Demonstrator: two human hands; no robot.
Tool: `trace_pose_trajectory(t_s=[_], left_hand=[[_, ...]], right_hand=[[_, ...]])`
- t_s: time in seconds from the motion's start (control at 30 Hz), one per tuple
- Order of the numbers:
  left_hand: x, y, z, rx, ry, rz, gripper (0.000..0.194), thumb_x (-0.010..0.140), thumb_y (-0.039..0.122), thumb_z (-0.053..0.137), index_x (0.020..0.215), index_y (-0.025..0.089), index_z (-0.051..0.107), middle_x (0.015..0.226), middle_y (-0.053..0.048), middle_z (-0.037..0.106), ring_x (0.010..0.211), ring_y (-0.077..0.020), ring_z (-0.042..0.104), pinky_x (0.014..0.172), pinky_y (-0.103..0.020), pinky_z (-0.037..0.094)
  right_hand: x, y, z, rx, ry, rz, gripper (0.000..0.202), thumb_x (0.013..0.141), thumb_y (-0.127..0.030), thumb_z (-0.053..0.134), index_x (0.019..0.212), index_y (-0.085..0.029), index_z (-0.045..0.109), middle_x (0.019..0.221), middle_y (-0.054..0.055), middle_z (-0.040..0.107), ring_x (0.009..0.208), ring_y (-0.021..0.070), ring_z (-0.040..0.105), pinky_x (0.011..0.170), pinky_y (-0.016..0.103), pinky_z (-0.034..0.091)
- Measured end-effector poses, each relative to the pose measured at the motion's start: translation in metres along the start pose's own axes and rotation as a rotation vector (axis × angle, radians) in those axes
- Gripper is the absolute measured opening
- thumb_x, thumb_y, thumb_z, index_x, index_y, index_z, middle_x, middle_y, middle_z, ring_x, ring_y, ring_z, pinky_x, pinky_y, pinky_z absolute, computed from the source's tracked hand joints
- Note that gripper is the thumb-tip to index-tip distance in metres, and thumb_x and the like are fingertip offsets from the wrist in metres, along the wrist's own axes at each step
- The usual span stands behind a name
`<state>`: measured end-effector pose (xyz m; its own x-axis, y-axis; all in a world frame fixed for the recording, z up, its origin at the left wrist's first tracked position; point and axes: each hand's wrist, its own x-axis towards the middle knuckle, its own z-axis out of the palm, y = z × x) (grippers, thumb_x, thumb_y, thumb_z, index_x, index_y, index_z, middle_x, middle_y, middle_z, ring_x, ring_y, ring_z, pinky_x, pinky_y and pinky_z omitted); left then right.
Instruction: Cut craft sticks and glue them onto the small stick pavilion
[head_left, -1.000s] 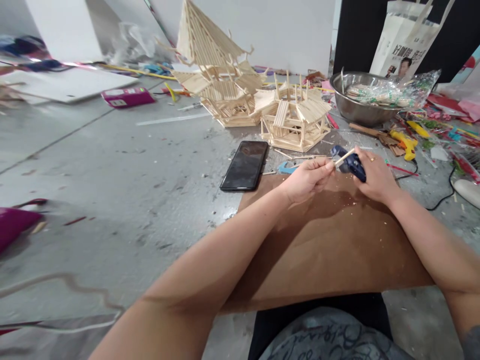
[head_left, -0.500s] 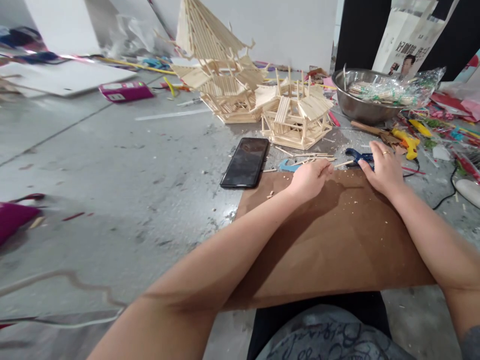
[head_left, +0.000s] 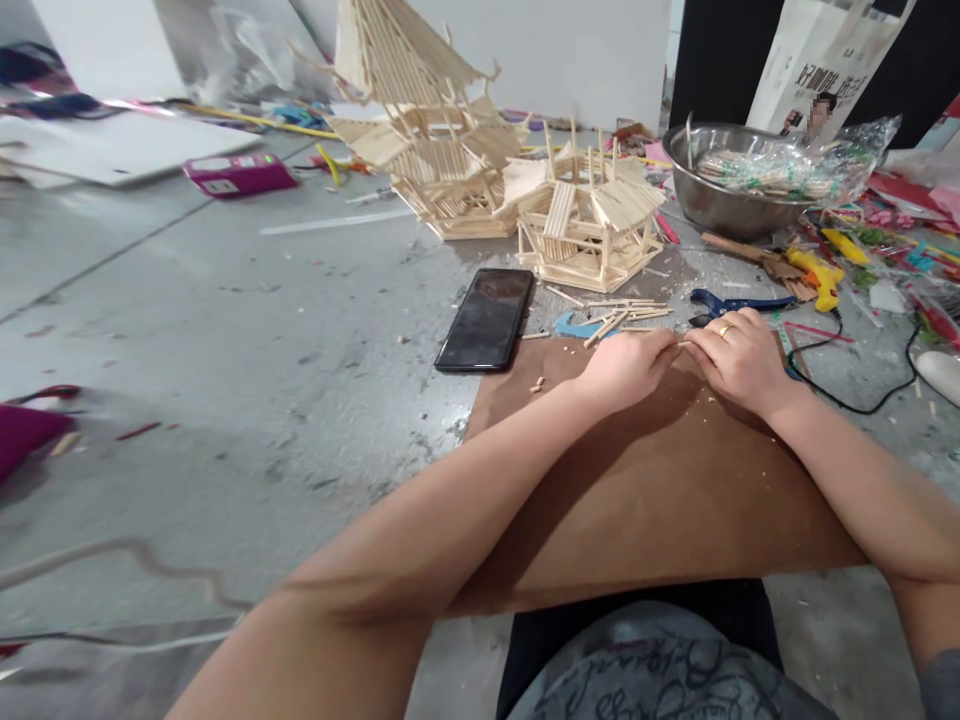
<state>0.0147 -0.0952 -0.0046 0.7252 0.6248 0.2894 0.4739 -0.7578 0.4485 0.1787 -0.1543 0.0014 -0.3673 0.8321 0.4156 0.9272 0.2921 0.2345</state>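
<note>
My left hand (head_left: 630, 368) and my right hand (head_left: 739, 360) meet over the far edge of a brown board (head_left: 645, 500). Their fingertips pinch a thin wooden stick (head_left: 682, 344), and only a short bit of it shows between them. Just beyond the hands lie several loose wooden sticks (head_left: 611, 325) with a light blue tool (head_left: 574, 326) partly under them. Blue-handled pliers (head_left: 739, 303) rest on the floor behind my right hand. Farther back stands a low wooden-stick pavilion (head_left: 592, 225), beside a taller stick pagoda (head_left: 442, 150).
A black phone (head_left: 486, 320) overlaps the board's left corner. At the back right is a steel bowl (head_left: 739, 210) of bagged sticks. A yellow glue gun (head_left: 821, 280) trails a black cord (head_left: 862, 408) on the right. A purple box (head_left: 244, 178) lies far left.
My right hand has moved left from beside the pliers and closed on the stick next to my left hand. The view has shifted slightly.
</note>
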Motion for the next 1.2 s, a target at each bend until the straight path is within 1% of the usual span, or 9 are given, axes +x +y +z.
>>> trace_pose_trajectory(t_s=[0.3,0.53,0.67,0.73,0.87,0.93,1.1,1.2], left_hand=[[-0.001,0.001,0.000,0.151,-0.005,-0.015,0.033,0.085,0.034,0.033,0.075,0.017,0.059,0.063,-0.006,0.060,0.056,-0.0158,0.052,0.051,-0.024,0.026],[-0.001,0.004,0.000,0.181,-0.027,-0.067,0.034,0.084,0.034,0.033,0.076,0.017,0.061,0.065,-0.007,0.062,0.058,-0.0173,0.054,0.052,-0.025,0.030],[0.000,0.003,-0.002,0.168,-0.012,-0.074,0.033,0.083,0.033,0.034,0.074,0.017,0.062,0.064,-0.006,0.062,0.058,-0.0159,0.053,0.053,-0.025,0.031],[0.001,-0.001,-0.004,0.124,-0.025,-0.028,0.032,0.083,0.032,0.036,0.071,0.017,0.061,0.062,-0.004,0.060,0.056,-0.0140,0.051,0.052,-0.024,0.030],[0.004,-0.010,-0.010,-0.053,-0.144,0.132,0.028,0.081,0.028,0.040,0.064,0.016,0.058,0.055,0.001,0.053,0.051,-0.0088,0.043,0.051,-0.021,0.029],[0.005,-0.013,-0.013,-0.144,-0.189,0.186,0.029,0.081,0.027,0.040,0.061,0.015,0.057,0.053,0.002,0.049,0.051,-0.0074,0.040,0.051,-0.019,0.030],[0.005,-0.011,-0.019,-0.376,-0.271,0.230,0.028,0.082,0.029,0.040,0.067,0.013,0.058,0.056,0.003,0.049,0.055,-0.0066,0.042,0.054,-0.018,0.034],[0.006,-0.010,-0.020,-0.528,-0.299,0.241,0.026,0.081,0.031,0.043,0.071,0.013,0.058,0.061,0.002,0.053,0.059,-0.0072,0.046,0.058,-0.018,0.037]], right_hand=[[0.000,-0.004,-0.001,-0.024,0.022,0.008,0.036,0.088,-0.033,0.032,0.073,-0.017,0.061,0.065,0.006,0.059,0.067,0.0187,0.046,0.065,0.032,0.026],[0.000,-0.009,0.004,-0.035,0.068,0.043,0.034,0.087,-0.028,0.033,0.066,-0.016,0.057,0.062,0.006,0.059,0.065,0.0178,0.047,0.063,0.031,0.026],[0.000,-0.009,0.006,0.011,0.032,0.066,0.034,0.088,-0.027,0.032,0.066,-0.015,0.056,0.064,0.007,0.060,0.065,0.0177,0.048,0.064,0.031,0.028],[0.000,-0.006,0.006,0.102,-0.014,0.042,0.035,0.088,-0.028,0.030,0.069,-0.015,0.056,0.067,0.007,0.060,0.067,0.0177,0.049,0.065,0.030,0.029],[0.000,0.003,0.004,0.400,-0.118,-0.062,0.036,0.089,-0.033,0.029,0.073,-0.016,0.056,0.070,0.007,0.060,0.070,0.0163,0.050,0.067,0.027,0.034],[0.001,0.007,0.002,0.560,-0.148,-0.082,0.035,0.089,-0.034,0.031,0.073,-0.016,0.056,0.070,0.006,0.059,0.070,0.0148,0.050,0.066,0.026,0.035],[0.002,0.010,-0.005,0.828,-0.220,-0.050,0.030,0.087,-0.034,0.037,0.069,-0.016,0.053,0.065,0.002,0.054,0.065,0.0113,0.047,0.062,0.023,0.036],[0.001,0.010,-0.006,0.918,-0.216,-0.025,0.029,0.087,-0.035,0.038,0.069,-0.017,0.053,0.065,0.000,0.051,0.063,0.0099,0.046,0.061,0.021,0.035]])
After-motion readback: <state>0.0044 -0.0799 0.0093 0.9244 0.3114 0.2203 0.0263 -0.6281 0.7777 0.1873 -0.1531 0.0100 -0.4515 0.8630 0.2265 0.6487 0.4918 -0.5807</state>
